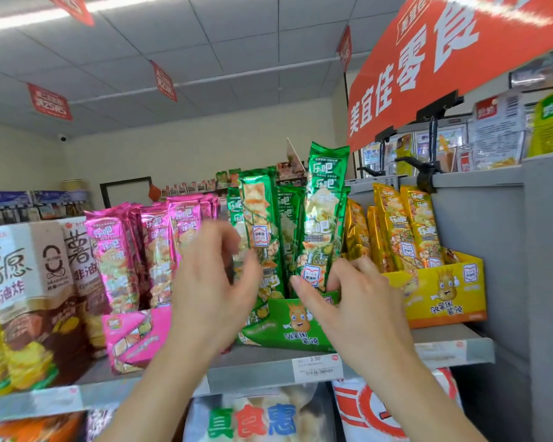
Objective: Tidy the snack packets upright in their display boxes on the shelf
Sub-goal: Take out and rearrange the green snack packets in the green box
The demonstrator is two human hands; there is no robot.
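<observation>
Three display boxes stand side by side on the shelf: a pink box (134, 333), a green box (288, 323) and a yellow box (444, 291), each holding upright packets of its own colour. One tall green packet (324, 212) sticks up above the other green packets (259, 224). My right hand (361, 307) pinches this packet's lower end, just above the green box's front wall. My left hand (211, 282) is blurred, with loosely curved fingers in front of the left green packets and the pink packets (160, 244). It holds nothing that I can see. The yellow packets (406, 231) lean slightly left.
Brown and white chip boxes (35, 282) stand left of the pink box. A grey shelf side panel (492, 244) rises on the right, with a black clip (428, 173) holding a red sign (444, 65). Price labels (318, 366) line the shelf edge (253, 374); large bags (256, 419) lie below.
</observation>
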